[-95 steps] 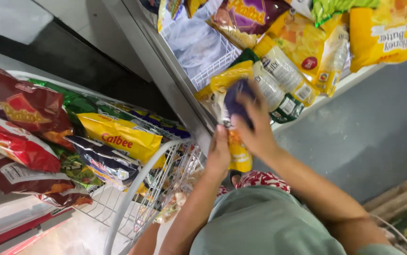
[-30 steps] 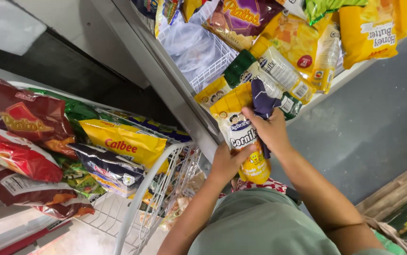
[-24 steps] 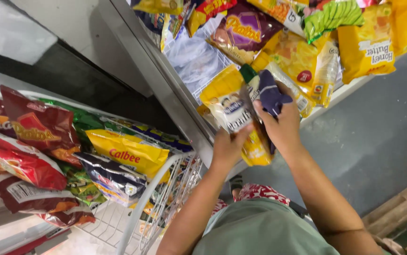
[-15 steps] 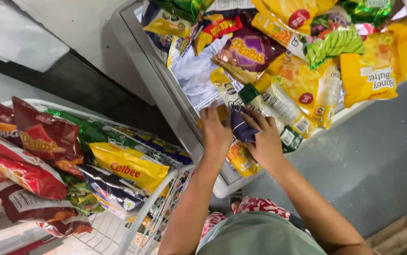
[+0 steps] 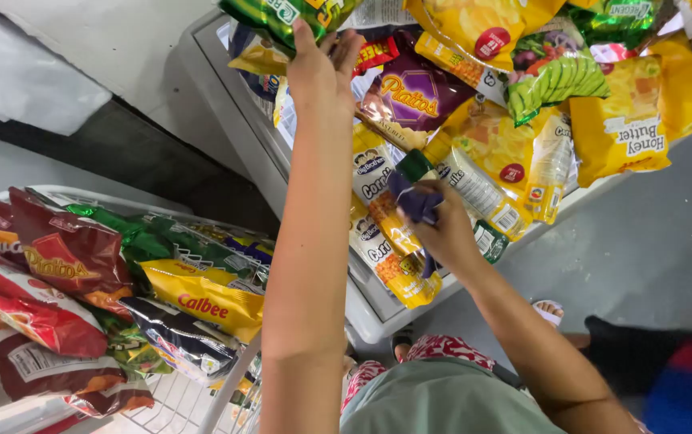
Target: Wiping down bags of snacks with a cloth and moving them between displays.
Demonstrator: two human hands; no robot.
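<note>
Snack bags: the left hand (image 5: 319, 68) touches a green bag (image 5: 289, 14) atop the bin (image 5: 378, 309); the right hand (image 5: 442, 229) clenches a purple cloth (image 5: 414, 201) against a yellow corn-snack bag (image 5: 386, 233). Probably light, crinkly, crushable; best pinched by sealed edges.

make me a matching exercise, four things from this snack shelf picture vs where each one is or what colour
Things:
1. left hand
2. right hand
3. purple snack bag
4. red snack bags

Places or colours:
A. in the wire cart at the left
B. reaching up to a green bag at the top
C. holding a dark purple cloth
D. lying between the two hands on the shelf

Pairs: 1-B, 2-C, 3-D, 4-A
</note>
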